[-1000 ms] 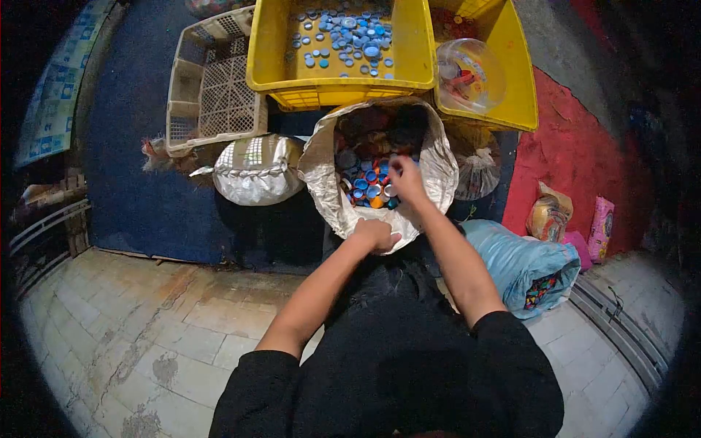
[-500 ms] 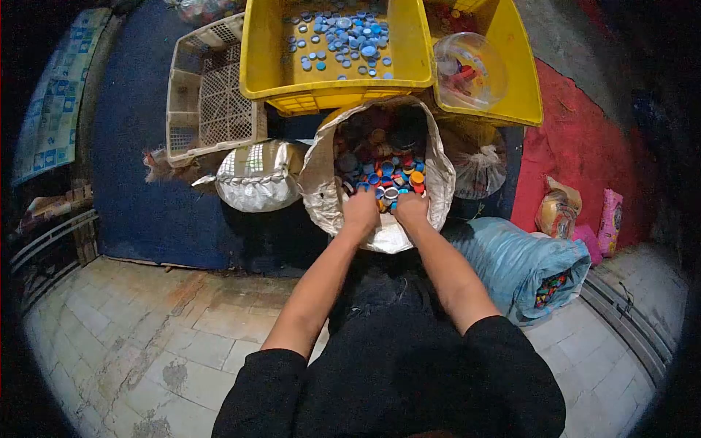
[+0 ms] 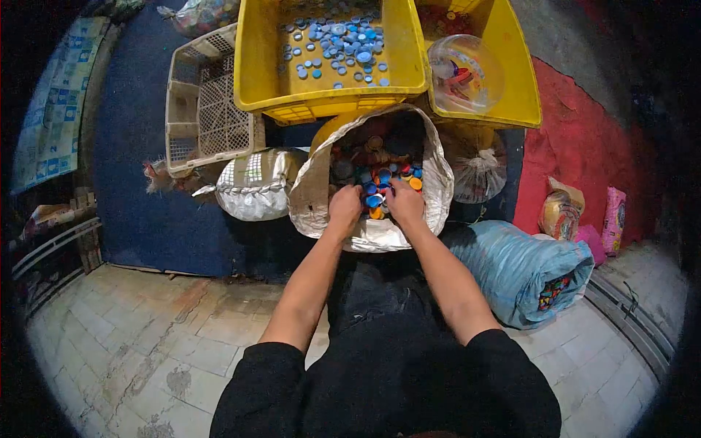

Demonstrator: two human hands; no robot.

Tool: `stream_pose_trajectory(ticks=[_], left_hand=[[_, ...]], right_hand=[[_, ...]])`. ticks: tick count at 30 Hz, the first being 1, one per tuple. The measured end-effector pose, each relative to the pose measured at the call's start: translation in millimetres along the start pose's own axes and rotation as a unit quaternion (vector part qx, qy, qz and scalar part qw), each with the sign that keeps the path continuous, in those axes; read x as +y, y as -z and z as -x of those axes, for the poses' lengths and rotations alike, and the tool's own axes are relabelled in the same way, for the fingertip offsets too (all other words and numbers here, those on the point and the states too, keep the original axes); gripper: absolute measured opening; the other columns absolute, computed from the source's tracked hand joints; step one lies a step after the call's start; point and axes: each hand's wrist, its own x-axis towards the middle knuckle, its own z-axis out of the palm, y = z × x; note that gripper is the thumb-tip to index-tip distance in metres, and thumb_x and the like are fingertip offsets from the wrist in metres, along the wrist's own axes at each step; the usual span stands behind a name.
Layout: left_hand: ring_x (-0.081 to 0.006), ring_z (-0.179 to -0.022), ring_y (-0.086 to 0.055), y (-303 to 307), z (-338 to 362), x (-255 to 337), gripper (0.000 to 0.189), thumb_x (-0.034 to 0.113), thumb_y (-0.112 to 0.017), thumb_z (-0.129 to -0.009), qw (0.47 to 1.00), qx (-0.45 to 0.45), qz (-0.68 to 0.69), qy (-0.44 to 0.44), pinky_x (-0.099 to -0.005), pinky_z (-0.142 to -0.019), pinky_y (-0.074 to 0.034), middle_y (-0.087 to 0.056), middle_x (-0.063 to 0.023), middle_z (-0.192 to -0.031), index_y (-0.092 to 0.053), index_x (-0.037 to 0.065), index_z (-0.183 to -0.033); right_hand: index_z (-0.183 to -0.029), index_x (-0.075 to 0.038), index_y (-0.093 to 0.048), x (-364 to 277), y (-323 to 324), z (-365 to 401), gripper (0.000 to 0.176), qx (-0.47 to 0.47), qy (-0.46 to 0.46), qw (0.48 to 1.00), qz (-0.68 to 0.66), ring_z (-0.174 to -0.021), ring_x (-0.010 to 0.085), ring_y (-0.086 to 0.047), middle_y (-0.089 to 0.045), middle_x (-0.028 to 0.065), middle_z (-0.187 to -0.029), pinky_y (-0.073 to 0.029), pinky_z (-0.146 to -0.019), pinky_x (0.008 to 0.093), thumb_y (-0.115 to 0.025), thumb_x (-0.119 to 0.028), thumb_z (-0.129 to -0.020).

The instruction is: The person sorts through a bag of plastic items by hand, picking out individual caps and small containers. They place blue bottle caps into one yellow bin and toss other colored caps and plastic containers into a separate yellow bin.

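Silver sacking forms the open bag [image 3: 308,196] at the frame's centre, where we press our left hand [image 3: 345,206] and right hand [image 3: 405,202] into mixed bottle caps [image 3: 381,175], fingers buried, so whether they clutch any is unclear.

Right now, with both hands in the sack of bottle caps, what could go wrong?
The soft silver sack stands open with a slack rim; the left hand and right hand pressing near its front edge might fold it and spill the mixed bottle caps. The yellow crate of blue caps sits close behind the sack, so a rising hand may bump it.
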Motion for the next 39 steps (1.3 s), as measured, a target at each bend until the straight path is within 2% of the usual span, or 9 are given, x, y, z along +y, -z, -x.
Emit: stream_pose_trajectory(ticks=[11, 15, 21, 24, 26, 28, 30, 33, 39], left_hand=[[-0.0317, -0.106, -0.054, -5.1, 17.8, 30.3, 0.036, 0.037, -0.067, -0.081, 0.997, -0.003, -0.068, 0.038, -0.0492, -0.089, -0.046, -0.053, -0.0139, -0.119, -0.067, 0.008, -0.103], [-0.0303, -0.105, -0.054, -22.5, 14.3, 32.8, 0.032, 0.036, -0.067, -0.079, 0.985, 0.113, -0.13, 0.005, -0.0537, -0.093, -0.042, -0.054, -0.0109, -0.113, -0.068, 0.009, -0.097], [-0.031, -0.101, -0.059, -13.6, 4.8, 28.5, 0.024, 0.031, -0.064, -0.081, 0.994, 0.024, -0.094, 0.053, -0.0525, -0.092, -0.044, -0.059, -0.0135, -0.108, -0.07, 0.01, -0.091], [-0.0337, -0.09, -0.062, -6.0, 9.7, 16.0, 0.022, 0.028, -0.063, -0.083, 0.999, 0.031, -0.005, 0.042, -0.0462, -0.082, -0.05, -0.062, -0.0166, -0.096, -0.071, 0.008, -0.089], [-0.0364, -0.084, -0.063, -7.6, 15.5, 8.0, 0.023, 0.027, -0.061, -0.085, 0.997, 0.065, 0.033, 0.002, -0.0431, -0.076, -0.052, -0.062, -0.0185, -0.088, -0.069, 0.007, -0.093], [-0.0367, -0.086, -0.062, -1.7, 22.9, 14.2, 0.026, 0.028, -0.06, -0.087, 0.995, 0.074, 0.062, 0.03, -0.0442, -0.078, -0.051, -0.063, -0.0191, -0.092, -0.069, 0.007, -0.097], [-0.0371, -0.088, -0.062, 3.9, 26.5, 17.4, 0.029, 0.03, -0.059, -0.088, 0.991, 0.085, 0.09, 0.057, -0.0453, -0.08, -0.05, -0.064, -0.0196, -0.095, -0.068, 0.006, -0.101], [-0.0346, -0.089, -0.064, 9.4, 30.3, 16.1, 0.028, 0.027, -0.059, -0.089, 0.981, 0.124, 0.138, 0.051, -0.0406, -0.078, -0.051, -0.065, -0.0211, -0.097, -0.066, 0.002, -0.1], [-0.0229, -0.081, -0.067, 11.1, 40.9, 5.8, 0.024, 0.018, -0.062, -0.089, 0.927, 0.06, 0.358, 0.096, -0.0333, -0.072, -0.052, -0.068, -0.017, -0.091, -0.063, -0.001, -0.103]], right_hand=[[-0.092, -0.012, -0.066, 28.9, -40.1, -18.9, 0.019, -0.042, 0.108, 0.978, 0.173, -0.083, 0.0284, -0.063, -0.061, 0.0075, -0.09, -0.048, -0.069, 0.0443, -0.063, -0.029, -0.083], [-0.085, -0.011, -0.065, 33.6, -23.5, -14.5, 0.017, -0.038, 0.156, 0.977, 0.14, -0.081, 0.0273, -0.064, -0.062, 0.0072, -0.086, -0.047, -0.067, 0.0442, -0.06, -0.027, -0.084], [-0.083, -0.009, -0.064, 50.0, -33.3, -6.5, 0.017, -0.052, 0.174, 0.959, 0.216, -0.074, 0.0289, -0.065, -0.064, 0.009, -0.078, -0.049, -0.064, 0.0433, -0.059, -0.025, -0.085], [-0.088, -0.004, -0.062, 31.3, -13.8, -2.7, 0.015, 0.016, 0.143, 0.988, 0.054, -0.068, 0.0315, -0.064, -0.064, 0.0128, -0.075, -0.05, -0.065, 0.0434, -0.058, -0.019, -0.086], [-0.093, -0.001, -0.06, 21.5, -3.2, 1.5, 0.014, -0.005, -0.081, 0.984, -0.156, -0.077, 0.0318, -0.065, -0.064, 0.0171, -0.081, -0.05, -0.076, 0.0429, -0.055, -0.01, -0.085], [-0.093, 0.0, -0.059, 19.8, -0.6, 3.2, 0.013, -0.003, -0.107, 0.973, -0.206, -0.073, 0.0288, -0.064, -0.064, 0.0167, -0.083, -0.053, -0.067, 0.0387, -0.058, -0.009, -0.083], [-0.085, -0.001, -0.06, 16.2, -2.2, 5.4, 0.015, -0.061, -0.228, 0.857, -0.458, -0.067, 0.024, -0.062, -0.063, 0.0137, -0.081, -0.051, -0.055, 0.0352, -0.056, -0.015, -0.084], [-0.071, -0.006, -0.058, 21.7, -16.9, 2.3, 0.015, -0.107, -0.229, 0.803, -0.54, -0.052, 0.0138, -0.049, -0.053, 0.0037, -0.065, -0.035, -0.041, 0.0289, -0.053, -0.016, -0.082], [-0.067, 0.001, -0.061, 25.9, -49.2, -16.7, 0.05, -0.159, -0.291, 0.866, -0.374, -0.046, 0.0213, -0.052, -0.055, 0.0094, -0.058, -0.041, -0.045, 0.0357, -0.049, -0.042, -0.089]])
